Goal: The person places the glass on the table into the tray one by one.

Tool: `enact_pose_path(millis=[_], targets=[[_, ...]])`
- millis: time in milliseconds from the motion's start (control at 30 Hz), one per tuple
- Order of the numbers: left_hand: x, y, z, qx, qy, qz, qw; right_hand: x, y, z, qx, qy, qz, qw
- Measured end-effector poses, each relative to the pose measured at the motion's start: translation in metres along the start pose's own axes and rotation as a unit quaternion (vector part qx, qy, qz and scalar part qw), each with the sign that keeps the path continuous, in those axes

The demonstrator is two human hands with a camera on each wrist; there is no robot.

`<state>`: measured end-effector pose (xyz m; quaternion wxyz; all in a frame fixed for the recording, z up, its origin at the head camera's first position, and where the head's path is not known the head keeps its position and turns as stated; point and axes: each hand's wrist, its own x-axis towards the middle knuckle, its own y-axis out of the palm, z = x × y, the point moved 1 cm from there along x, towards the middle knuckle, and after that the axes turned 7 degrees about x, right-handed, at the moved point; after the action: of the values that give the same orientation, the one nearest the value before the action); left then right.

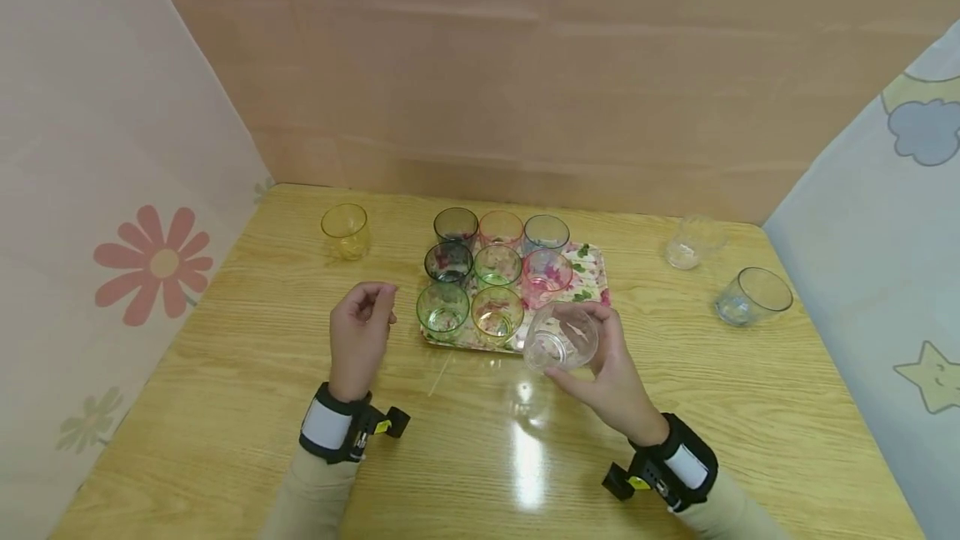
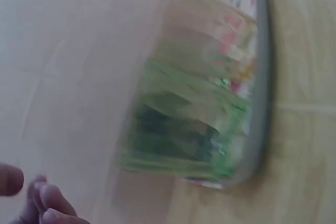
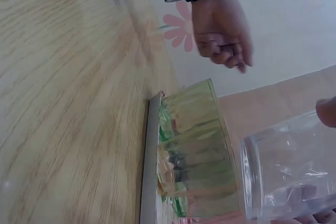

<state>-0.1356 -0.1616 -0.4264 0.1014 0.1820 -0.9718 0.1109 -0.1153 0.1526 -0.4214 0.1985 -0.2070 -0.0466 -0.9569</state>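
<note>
Beyond a wood-grained table (image 1: 247,407), we see a plain pinkish-brown backdrop (image 1: 487,82). Nearest us is a clear glass (image 1: 561,336), gripped between the thumb and fingers of the right hand (image 1: 615,377) and held in the air by the front edge of a floral tray (image 1: 597,269), toward its right end. From the right wrist, we see this glass apart from the tinted ones.

On the tray, we count eight tinted glasses standing close together in three rows. Along the back edge, left to right, we find a dark glass (image 1: 456,225), a pink glass (image 1: 501,226) and a blue glass (image 1: 547,232). In the middle row come a second dark glass (image 1: 448,262), a green glass (image 1: 498,265) and a second pink glass (image 1: 547,275). At the front left corner is a second green glass (image 1: 443,309), with a yellow glass (image 1: 498,315) just right of it.

Left of the tray, we see the left hand (image 1: 360,336), loosely curled, holding nothing and apart from the right. Its wrist view is blurred.

Farther out, a second yellow glass (image 1: 347,232) stands near the table's back left corner, a clear cup (image 1: 686,244) near the back right corner, and a greyish-blue glass (image 1: 752,298) by the right edge. Red petals form a printed flower (image 1: 155,265) on the left wall.
</note>
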Motion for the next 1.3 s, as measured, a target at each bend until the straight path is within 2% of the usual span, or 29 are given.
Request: enact_pose_path(millis=[100, 200, 300, 400, 533, 700, 1033, 1300], targets=[[0.005, 0.000, 0.017, 0.037, -0.074, 0.017, 0.9964, 0.000, -0.003, -0.003, -0.011, -0.003, -0.022, 1.000], [0.007, 0.002, 0.033, 0.075, -0.123, 0.059, 0.9877, 0.001, -0.006, -0.008, -0.029, 0.004, -0.043, 0.999], [0.007, 0.006, 0.045, 0.097, -0.153, 0.106, 0.9777, 0.001, -0.008, -0.012, -0.044, 0.013, -0.059, 0.997], [0.007, 0.010, 0.052, 0.121, -0.166, 0.146, 0.9677, 0.001, -0.010, -0.017, -0.063, 0.025, -0.071, 0.995], [0.006, 0.015, 0.055, 0.169, -0.135, 0.168, 0.9616, 0.000, -0.012, -0.022, -0.094, 0.053, -0.081, 0.991], [0.005, 0.017, 0.053, 0.193, -0.096, 0.169, 0.9617, 0.000, -0.017, -0.030, -0.115, 0.094, -0.100, 0.984], [0.003, 0.018, 0.055, 0.194, -0.106, 0.158, 0.9623, 0.002, -0.021, -0.050, -0.105, 0.113, -0.126, 0.980], [0.003, 0.019, 0.054, 0.196, -0.108, 0.155, 0.9622, 0.004, -0.016, -0.055, -0.105, 0.120, -0.136, 0.978]])
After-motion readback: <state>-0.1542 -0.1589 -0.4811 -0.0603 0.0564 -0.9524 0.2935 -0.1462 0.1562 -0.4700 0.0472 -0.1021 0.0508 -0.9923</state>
